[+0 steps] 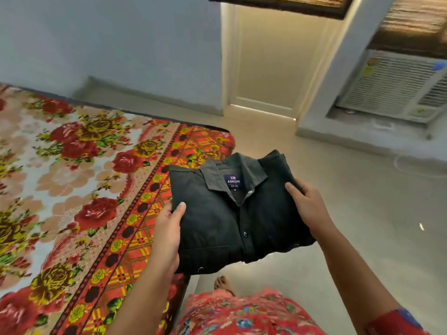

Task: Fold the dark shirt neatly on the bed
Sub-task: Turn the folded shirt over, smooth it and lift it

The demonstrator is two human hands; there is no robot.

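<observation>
The dark shirt is folded into a compact rectangle, collar and blue brand label facing up, buttons closed down the front. It is held in the air past the bed's right edge, partly over the floor. My left hand grips its left edge, thumb on top. My right hand grips its right edge, thumb on top, fingers underneath. The bed, with a floral sheet and an orange chequered border, lies to the left.
A pale tiled floor stretches to the right. A closed cream door stands ahead, and a white air-conditioner unit sits in the wall at right. My bare foot and red patterned clothing show below.
</observation>
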